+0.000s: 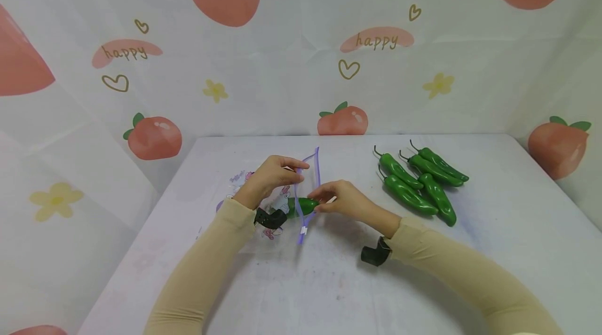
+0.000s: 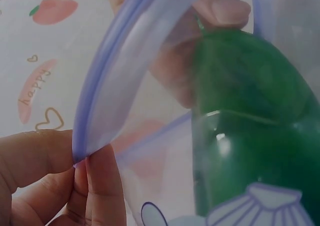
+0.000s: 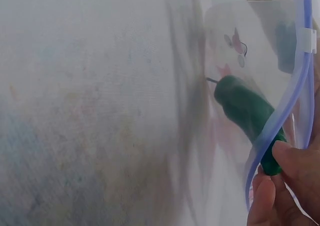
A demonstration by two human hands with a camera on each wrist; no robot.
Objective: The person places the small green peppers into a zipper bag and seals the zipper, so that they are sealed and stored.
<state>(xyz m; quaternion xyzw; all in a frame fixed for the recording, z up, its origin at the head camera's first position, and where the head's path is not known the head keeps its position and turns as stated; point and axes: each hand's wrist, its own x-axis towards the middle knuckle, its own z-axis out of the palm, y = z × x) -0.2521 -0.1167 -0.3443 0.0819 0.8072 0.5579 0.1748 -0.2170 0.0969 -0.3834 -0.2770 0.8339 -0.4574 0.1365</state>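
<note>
A clear zip bag (image 3: 260, 25) with a purple zip edge and printed cartoon figures stands with its mouth spread. My left hand (image 1: 275, 178) pinches the purple rim between thumb and fingers, as the left wrist view shows. A green chili pepper (image 3: 245, 105) lies mostly inside the bag, its dark stem pointing inward. At the bag's mouth, my right hand (image 1: 345, 200) holds the pepper's tip between thumb and fingers. The white slider (image 3: 310, 40) sits at one end of the zip edge.
Several green chili peppers (image 1: 409, 196) lie in a loose group to the right of my right hand. The table (image 1: 329, 288) has a pale cover and meets a printed cloth backdrop (image 1: 282, 84) at its far edge.
</note>
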